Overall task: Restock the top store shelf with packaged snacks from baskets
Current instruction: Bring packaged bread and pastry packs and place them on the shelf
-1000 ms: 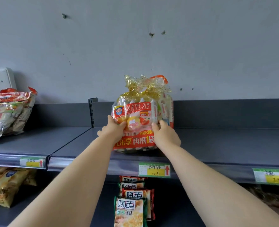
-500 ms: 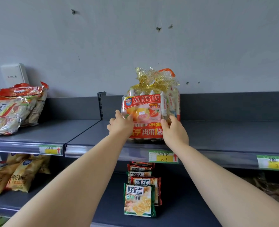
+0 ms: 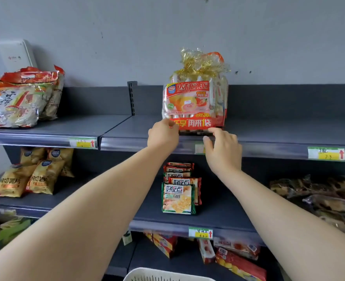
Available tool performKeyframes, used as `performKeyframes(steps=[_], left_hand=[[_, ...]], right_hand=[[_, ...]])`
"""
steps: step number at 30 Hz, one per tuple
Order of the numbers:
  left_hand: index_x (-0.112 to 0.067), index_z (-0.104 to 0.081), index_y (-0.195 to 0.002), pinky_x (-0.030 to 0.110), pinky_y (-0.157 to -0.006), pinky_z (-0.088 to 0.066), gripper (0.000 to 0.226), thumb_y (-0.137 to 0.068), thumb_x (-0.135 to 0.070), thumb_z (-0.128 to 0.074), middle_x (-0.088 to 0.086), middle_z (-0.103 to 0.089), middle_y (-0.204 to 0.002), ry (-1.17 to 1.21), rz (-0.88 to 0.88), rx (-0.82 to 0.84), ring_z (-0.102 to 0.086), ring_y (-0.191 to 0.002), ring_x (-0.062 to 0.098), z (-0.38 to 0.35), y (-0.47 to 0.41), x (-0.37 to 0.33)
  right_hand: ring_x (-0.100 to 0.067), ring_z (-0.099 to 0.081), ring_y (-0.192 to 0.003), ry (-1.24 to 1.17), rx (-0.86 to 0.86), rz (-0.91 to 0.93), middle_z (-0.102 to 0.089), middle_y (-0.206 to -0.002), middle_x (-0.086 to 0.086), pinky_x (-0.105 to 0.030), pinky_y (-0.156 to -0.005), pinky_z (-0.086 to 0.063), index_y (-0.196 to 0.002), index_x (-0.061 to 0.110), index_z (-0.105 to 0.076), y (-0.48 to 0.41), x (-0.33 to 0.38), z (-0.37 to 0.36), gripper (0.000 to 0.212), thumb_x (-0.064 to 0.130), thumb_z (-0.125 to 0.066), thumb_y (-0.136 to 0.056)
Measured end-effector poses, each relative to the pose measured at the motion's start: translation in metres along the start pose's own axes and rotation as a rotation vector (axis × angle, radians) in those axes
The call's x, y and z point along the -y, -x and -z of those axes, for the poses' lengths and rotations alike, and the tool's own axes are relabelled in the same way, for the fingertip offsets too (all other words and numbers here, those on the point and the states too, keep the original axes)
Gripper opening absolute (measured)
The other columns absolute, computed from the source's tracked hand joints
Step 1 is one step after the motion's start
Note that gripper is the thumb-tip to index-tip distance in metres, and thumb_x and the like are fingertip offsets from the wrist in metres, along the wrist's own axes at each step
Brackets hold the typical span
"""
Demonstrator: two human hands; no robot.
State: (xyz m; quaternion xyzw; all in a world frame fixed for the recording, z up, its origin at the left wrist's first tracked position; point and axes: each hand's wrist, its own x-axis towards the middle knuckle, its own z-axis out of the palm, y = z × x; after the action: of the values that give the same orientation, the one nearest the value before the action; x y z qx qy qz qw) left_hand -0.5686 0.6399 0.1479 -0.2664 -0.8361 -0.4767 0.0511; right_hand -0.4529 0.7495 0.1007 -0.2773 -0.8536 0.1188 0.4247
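Note:
A large clear snack bag (image 3: 189, 102) with a red label and a gold ribbon bow stands upright on the dark grey top shelf (image 3: 279, 132), close to its front edge. My left hand (image 3: 163, 135) has its fingers curled on the bag's lower left corner. Just below the bag's lower right corner, my right hand (image 3: 223, 151) is spread open in front of the shelf lip, with its fingertips at the bag's base. At the bottom edge of the view, the rim of a white basket (image 3: 167, 275) shows; what it holds is hidden.
Orange and silver snack bags (image 3: 15, 102) lie piled at the top shelf's left end. To the right of the standing bag the shelf is bare. The middle shelf holds yellow packs (image 3: 42, 179), a row of green-edged biscuit packs (image 3: 178, 197) and dark bags (image 3: 319, 191). Red boxes lie on the bottom shelf.
The bag has been set down upright on the top shelf. My right hand has let go and opened, and both hands have slid down to the bag's base. The view has tilted downward.

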Motion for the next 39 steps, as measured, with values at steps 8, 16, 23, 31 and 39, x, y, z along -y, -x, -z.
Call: performKeyframes(steps=[8, 16, 23, 31, 39], left_hand=[[-0.019, -0.063, -0.113, 0.028, -0.076, -0.044, 0.021, -0.098, -0.025, -0.05, -0.003, -0.059, -0.101, -0.05, 0.076, 0.15, -0.054, -0.09, 0.018, -0.007, 0.079, 0.067], [-0.009, -0.063, -0.091, 0.03, -0.074, -0.044, 0.016, -0.096, -0.019, -0.051, 0.011, -0.061, -0.091, -0.193, 0.406, 0.262, -0.056, -0.083, 0.028, -0.016, 0.152, 0.159], [-0.005, -0.065, -0.088, 0.028, -0.067, -0.042, 0.019, -0.093, -0.02, -0.055, 0.009, -0.061, -0.083, -0.304, 0.71, 0.311, -0.056, -0.082, 0.029, -0.03, 0.232, 0.221], [-0.01, -0.067, -0.096, 0.031, -0.065, -0.05, 0.015, -0.092, -0.022, -0.06, 0.006, -0.061, -0.09, -0.146, 0.912, 0.254, -0.054, -0.068, 0.023, -0.045, 0.312, 0.248], [-0.011, -0.066, -0.102, 0.028, -0.081, -0.046, 0.015, -0.092, -0.014, -0.055, 0.009, -0.062, -0.11, -0.339, 0.894, 0.35, -0.058, -0.094, 0.028, -0.045, 0.327, 0.299]], right_hand=[[-0.027, -0.052, -0.115, 0.025, 0.255, -0.053, -0.063, -0.122, -0.001, -0.042, -0.088, -0.042, -0.124, 0.022, -0.058, 0.105, -0.019, -0.03, 0.03, 0.036, -0.042, -0.102], [-0.029, -0.054, -0.111, 0.101, 0.65, -0.096, -0.064, -0.115, -0.004, -0.038, -0.081, -0.044, -0.108, 0.023, -0.065, 0.207, -0.062, -0.069, 0.028, 0.032, -0.039, -0.1], [-0.026, -0.055, -0.11, 0.168, 0.965, -0.072, -0.062, -0.113, 0.0, -0.033, -0.077, -0.042, -0.107, 0.026, -0.065, 0.281, -0.109, -0.061, 0.026, 0.03, -0.041, -0.099], [-0.021, -0.059, -0.107, 0.15, 1.174, -0.081, -0.064, -0.118, 0.005, -0.031, -0.076, -0.047, -0.106, 0.028, -0.067, 0.33, -0.138, -0.052, 0.023, 0.028, -0.047, -0.095], [-0.019, -0.061, -0.105, 0.103, 1.287, -0.118, -0.067, -0.117, 0.008, -0.03, -0.082, -0.049, -0.104, 0.031, -0.067, 0.355, -0.129, -0.069, 0.02, 0.025, -0.05, -0.095]])
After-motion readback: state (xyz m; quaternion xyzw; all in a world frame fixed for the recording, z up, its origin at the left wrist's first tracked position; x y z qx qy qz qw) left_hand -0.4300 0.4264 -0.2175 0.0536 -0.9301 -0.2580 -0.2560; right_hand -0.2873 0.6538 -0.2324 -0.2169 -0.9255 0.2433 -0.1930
